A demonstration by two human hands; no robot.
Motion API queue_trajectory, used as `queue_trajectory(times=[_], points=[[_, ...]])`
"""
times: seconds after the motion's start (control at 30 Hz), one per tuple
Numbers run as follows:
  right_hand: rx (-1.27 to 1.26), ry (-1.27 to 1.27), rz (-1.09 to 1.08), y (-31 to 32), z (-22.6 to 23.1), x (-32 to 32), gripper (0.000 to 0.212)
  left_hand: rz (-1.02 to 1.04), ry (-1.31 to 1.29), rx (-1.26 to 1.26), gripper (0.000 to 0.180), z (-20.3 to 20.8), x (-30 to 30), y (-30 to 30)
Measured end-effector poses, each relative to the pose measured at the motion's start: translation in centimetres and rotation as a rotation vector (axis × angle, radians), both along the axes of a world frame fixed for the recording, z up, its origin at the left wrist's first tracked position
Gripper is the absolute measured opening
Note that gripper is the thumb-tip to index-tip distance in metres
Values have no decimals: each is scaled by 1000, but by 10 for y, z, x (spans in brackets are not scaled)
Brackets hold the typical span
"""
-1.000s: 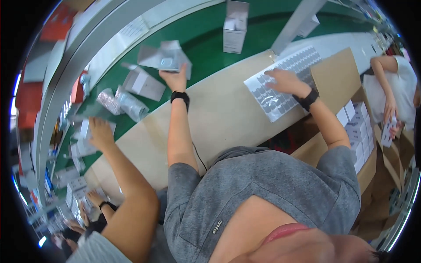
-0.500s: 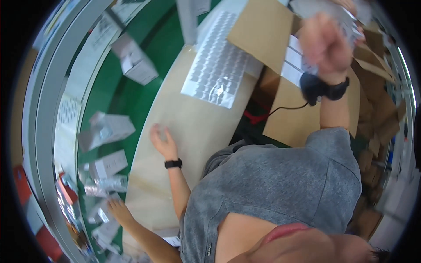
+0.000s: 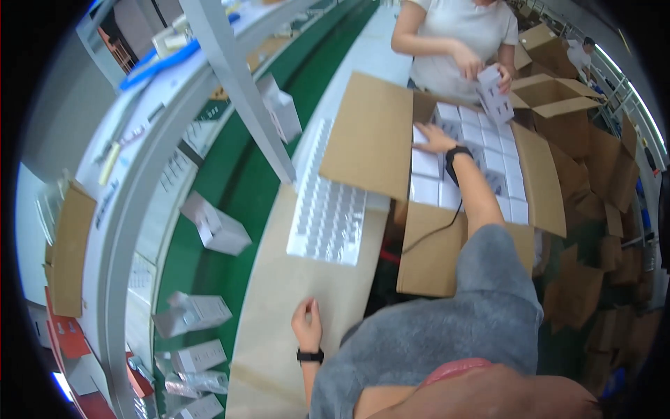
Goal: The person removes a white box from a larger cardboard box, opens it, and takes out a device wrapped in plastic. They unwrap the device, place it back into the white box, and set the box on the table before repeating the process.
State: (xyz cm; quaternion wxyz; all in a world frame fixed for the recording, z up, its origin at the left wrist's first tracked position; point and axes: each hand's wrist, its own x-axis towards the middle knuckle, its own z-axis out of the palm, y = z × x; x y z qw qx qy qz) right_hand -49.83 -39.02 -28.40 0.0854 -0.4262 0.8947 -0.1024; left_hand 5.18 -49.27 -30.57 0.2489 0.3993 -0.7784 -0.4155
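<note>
My right hand reaches into a large open cardboard carton and rests flat on the white small boxes packed in rows inside it. It wears a black wristband. My left hand, also with a black wristband, lies palm down on the beige worktable, holding nothing. A clear blister tray sheet lies on the table between the left hand and the carton.
A green conveyor belt at the left carries white boxes. A grey metal post rises over it. A person in a white shirt stands beyond the carton holding a small white box. More cardboard cartons stand at the right.
My right hand has come down from raised into the carton, onto the white boxes. My view has swung toward the carton. My left hand stays flat on the table.
</note>
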Motion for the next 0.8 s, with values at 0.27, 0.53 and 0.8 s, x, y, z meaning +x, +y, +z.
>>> queue_trajectory(times=[0.27,0.53,0.8], points=[[-73,336,-17,7,72,38,80,61,4,-31,14,23,-9,-4],[-576,631,394,15,249,183,71,-320,263,-288,73,135,-98,3],[12,-119,940,-70,169,287,48,80,34,-433,96,108,-107,20]])
